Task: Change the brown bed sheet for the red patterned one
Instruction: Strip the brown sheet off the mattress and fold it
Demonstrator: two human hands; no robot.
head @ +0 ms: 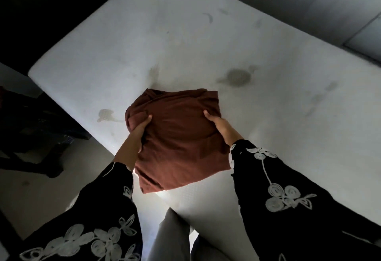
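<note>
The left hand (141,125) and right hand (216,121) each grip one side of the brown bed sheet (177,137), which is folded into a thick bundle over the near part of the bare, stained white mattress (206,40). From my remote seat, I judge that the loose folds at its near corner could fall open and trail if either grip slackens. I see no basket, bag or other container, and the red patterned sheet is out of view.
</note>
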